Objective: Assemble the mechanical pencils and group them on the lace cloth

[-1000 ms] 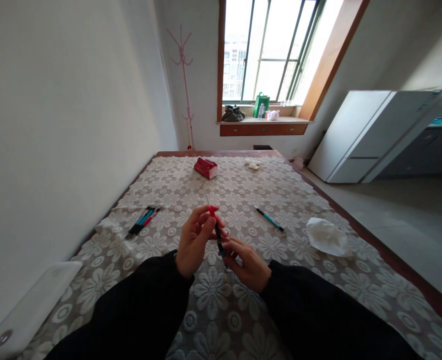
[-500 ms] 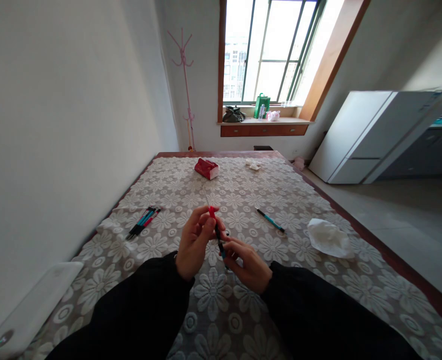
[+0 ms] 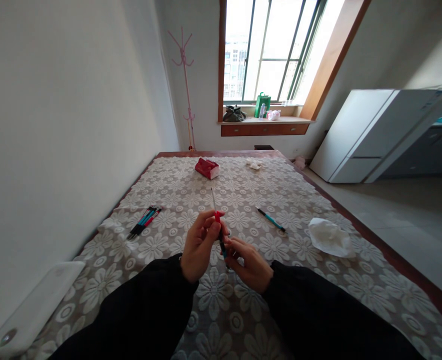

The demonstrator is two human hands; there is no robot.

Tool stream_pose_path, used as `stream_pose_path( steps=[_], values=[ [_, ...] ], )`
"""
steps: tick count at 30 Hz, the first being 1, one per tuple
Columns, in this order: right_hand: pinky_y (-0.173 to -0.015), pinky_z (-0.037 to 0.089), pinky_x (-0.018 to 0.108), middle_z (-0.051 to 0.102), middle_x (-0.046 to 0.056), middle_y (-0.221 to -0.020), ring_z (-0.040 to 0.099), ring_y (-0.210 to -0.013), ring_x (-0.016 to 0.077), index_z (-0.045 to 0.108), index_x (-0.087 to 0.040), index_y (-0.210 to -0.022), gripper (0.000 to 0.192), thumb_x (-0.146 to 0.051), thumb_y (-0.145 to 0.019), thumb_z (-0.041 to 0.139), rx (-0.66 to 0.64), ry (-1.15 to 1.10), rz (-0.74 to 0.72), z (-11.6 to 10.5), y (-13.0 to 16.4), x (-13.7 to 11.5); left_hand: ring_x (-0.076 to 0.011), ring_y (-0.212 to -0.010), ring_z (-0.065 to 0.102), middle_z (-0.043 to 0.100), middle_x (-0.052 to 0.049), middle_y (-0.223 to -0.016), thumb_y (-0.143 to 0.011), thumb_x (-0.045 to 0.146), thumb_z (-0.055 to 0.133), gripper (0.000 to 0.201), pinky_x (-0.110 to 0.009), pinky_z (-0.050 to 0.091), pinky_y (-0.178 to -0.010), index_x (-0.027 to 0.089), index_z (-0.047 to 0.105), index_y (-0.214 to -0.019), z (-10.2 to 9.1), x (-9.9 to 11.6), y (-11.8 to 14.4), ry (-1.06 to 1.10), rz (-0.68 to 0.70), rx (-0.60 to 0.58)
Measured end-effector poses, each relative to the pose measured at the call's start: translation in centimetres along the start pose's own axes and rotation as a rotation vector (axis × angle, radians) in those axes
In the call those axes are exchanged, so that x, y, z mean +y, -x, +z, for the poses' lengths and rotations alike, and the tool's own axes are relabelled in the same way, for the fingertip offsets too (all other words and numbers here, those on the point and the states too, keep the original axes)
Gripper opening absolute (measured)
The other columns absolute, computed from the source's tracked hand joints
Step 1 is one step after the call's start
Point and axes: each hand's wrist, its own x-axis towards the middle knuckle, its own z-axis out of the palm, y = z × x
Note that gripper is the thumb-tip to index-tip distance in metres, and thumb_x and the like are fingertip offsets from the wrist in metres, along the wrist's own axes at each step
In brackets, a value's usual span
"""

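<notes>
My left hand (image 3: 199, 244) is closed, its thumb and fingers pinching the red barrel of a pen (image 3: 217, 217). From the barrel's far end a thin refill (image 3: 213, 199) sticks out towards the far side of the table. Lower down, my right hand (image 3: 250, 262) is closed around a black and teal pen part (image 3: 224, 251), which lines up with the red one. Fingers hide where the two parts meet, so I cannot tell whether they are joined. To the right lies a teal and black pen (image 3: 270, 219); at the left, several pens (image 3: 144, 221) lie side by side.
A floral cloth (image 3: 104, 280) covers the table. On it are a red tissue pack (image 3: 206, 168), a crumpled scrap (image 3: 254, 164) and a white tissue (image 3: 329, 237). A long white case (image 3: 37, 310) rests by the left wall. A fridge (image 3: 374, 135) stands beyond the table.
Both hands remain together on the pen parts. The left hand has shifted slightly right and nearer, and the thin refill shows more clearly above the red barrel.
</notes>
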Motion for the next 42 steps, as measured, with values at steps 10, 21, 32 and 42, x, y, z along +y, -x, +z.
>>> stream_pose_path(
  steps=[10,21,32,42],
  values=[
    [-0.071,0.052,0.027,0.059,0.002,-0.095,0.059,-0.081,0.0138,0.057,-0.022,-0.097,0.011,-0.015,-0.089,0.054,-0.041,-0.067,-0.044,0.5,0.0,-0.9,-0.0085,-0.058,0.044,0.049,0.002,-0.072,-0.101,0.041,0.048,0.025,-0.021,0.038,-0.055,0.023,0.055,-0.117,1.1,0.0,1.3,-0.026,-0.016,-0.045],
    [-0.073,0.051,0.033,0.062,0.003,-0.089,0.060,-0.081,0.0169,0.059,-0.027,-0.124,0.029,-0.028,-0.095,0.055,0.299,0.033,-0.196,-6.0,-1.5,-6.3,-0.0095,-0.061,0.039,0.047,0.002,-0.072,-0.100,0.041,0.049,0.024,-0.022,0.030,-0.055,0.021,0.057,-0.111,1.2,-0.5,1.4,-0.024,-0.023,-0.057],
    [-0.048,0.043,0.022,0.057,-0.005,-0.065,0.051,-0.053,0.0084,0.061,-0.022,-0.096,0.018,-0.036,-0.088,0.068,0.316,-0.331,-0.097,-5.9,-6.2,-12.1,-0.0086,-0.061,0.038,0.045,0.002,-0.073,-0.101,0.039,0.047,0.024,-0.021,0.030,-0.055,0.018,0.058,-0.103,1.0,-1.0,1.4,-0.005,-0.005,-0.061],
    [-0.060,0.042,0.023,0.057,-0.002,-0.073,0.053,-0.062,0.0091,0.055,-0.020,-0.089,0.008,-0.020,-0.096,0.049,0.285,0.182,-0.292,-6.2,-5.5,-11.4,-0.0091,-0.063,0.042,0.047,0.002,-0.071,-0.102,0.036,0.047,0.022,-0.022,0.035,-0.059,0.016,0.057,-0.102,0.8,-0.9,1.4,-0.045,0.015,-0.128]
  ],
)
